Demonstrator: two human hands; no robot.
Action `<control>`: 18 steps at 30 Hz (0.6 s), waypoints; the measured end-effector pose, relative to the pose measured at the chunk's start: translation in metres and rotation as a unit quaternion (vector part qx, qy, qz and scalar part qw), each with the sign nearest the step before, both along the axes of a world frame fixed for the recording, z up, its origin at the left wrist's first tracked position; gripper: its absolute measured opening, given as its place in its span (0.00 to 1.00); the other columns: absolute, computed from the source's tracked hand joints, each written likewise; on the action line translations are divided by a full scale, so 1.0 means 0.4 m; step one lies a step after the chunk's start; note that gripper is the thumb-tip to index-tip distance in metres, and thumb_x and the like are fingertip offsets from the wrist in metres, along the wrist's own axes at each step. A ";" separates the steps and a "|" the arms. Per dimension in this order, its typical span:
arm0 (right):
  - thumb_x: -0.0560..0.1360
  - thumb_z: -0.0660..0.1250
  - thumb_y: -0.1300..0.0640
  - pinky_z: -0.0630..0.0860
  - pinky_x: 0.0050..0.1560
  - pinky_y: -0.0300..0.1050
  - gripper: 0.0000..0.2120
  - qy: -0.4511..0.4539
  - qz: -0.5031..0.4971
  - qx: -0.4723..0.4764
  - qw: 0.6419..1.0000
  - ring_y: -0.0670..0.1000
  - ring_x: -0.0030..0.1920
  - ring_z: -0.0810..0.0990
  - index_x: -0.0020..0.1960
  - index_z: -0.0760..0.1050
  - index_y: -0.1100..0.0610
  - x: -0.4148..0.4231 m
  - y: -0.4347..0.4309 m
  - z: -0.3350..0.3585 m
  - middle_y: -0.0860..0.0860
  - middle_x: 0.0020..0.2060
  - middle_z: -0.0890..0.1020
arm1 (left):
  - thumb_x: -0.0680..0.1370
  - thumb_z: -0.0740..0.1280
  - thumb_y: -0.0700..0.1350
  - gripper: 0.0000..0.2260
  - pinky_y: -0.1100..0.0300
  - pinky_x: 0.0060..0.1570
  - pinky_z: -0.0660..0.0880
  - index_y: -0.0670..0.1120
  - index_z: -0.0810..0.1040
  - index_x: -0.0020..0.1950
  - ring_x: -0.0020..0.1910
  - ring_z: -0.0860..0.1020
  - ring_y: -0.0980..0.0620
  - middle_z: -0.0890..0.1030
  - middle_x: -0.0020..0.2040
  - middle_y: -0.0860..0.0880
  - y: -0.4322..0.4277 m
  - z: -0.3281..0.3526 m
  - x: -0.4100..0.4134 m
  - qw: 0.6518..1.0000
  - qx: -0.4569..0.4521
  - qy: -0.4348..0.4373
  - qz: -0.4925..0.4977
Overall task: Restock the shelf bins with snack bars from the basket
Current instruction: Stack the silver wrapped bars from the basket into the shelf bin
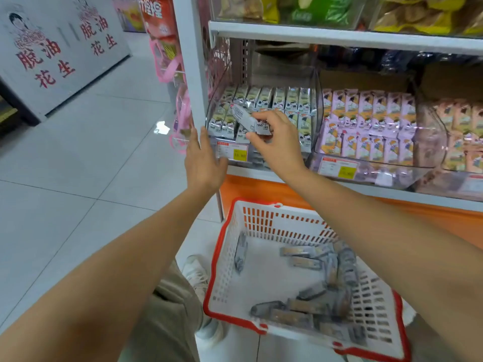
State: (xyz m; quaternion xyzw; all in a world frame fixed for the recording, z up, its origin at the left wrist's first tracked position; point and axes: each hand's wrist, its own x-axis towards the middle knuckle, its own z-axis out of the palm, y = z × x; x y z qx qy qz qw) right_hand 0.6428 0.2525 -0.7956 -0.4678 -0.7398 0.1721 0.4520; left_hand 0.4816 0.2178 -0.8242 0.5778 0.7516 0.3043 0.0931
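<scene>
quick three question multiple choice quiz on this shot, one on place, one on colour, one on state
1. Where is the basket? A on the floor by the shelf; B on a counter; C hung on an arm.
2. Its rim colour? A blue; B red; C green.
3. The right hand? A empty; B pinches a snack bar; C grips a handle.
Answers: 1 A, it sits low, beside the person's shoe; 2 B, a red edge runs round white walls; 3 B, fingers close on the bar over the leftmost bin.
</scene>
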 end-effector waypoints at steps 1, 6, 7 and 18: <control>0.75 0.71 0.56 0.67 0.54 0.25 0.16 -0.004 -0.003 -0.008 1.000 0.47 0.56 0.75 0.62 0.77 0.58 -0.017 0.020 0.004 0.52 0.57 0.78 | 0.79 0.66 0.46 0.36 0.51 0.74 0.53 0.43 0.47 0.79 0.78 0.50 0.44 0.50 0.80 0.43 0.007 0.001 -0.004 1.000 0.000 0.004 -0.014; 0.75 0.71 0.55 0.64 0.62 0.36 0.21 -0.054 0.004 -0.034 0.998 0.51 0.64 0.73 0.67 0.74 0.57 -0.092 0.092 0.020 0.53 0.63 0.76 | 0.79 0.66 0.45 0.37 0.54 0.74 0.51 0.39 0.46 0.79 0.78 0.47 0.44 0.48 0.79 0.41 0.040 -0.008 -0.016 0.999 0.005 0.022 -0.037; 0.76 0.70 0.57 0.62 0.62 0.35 0.22 -0.070 0.014 -0.037 0.997 0.51 0.65 0.72 0.68 0.73 0.57 -0.103 0.101 0.023 0.53 0.64 0.75 | 0.78 0.66 0.44 0.36 0.54 0.74 0.53 0.39 0.47 0.79 0.78 0.48 0.43 0.48 0.79 0.40 0.045 -0.010 -0.018 0.999 0.014 0.025 -0.040; 0.74 0.70 0.52 0.68 0.63 0.52 0.23 -0.163 0.000 -0.009 0.987 0.55 0.61 0.74 0.67 0.70 0.52 -0.138 0.120 -0.005 0.51 0.58 0.80 | 0.76 0.68 0.40 0.37 0.53 0.69 0.63 0.41 0.50 0.79 0.75 0.57 0.40 0.51 0.78 0.39 0.051 -0.029 -0.029 0.997 0.053 0.026 -0.046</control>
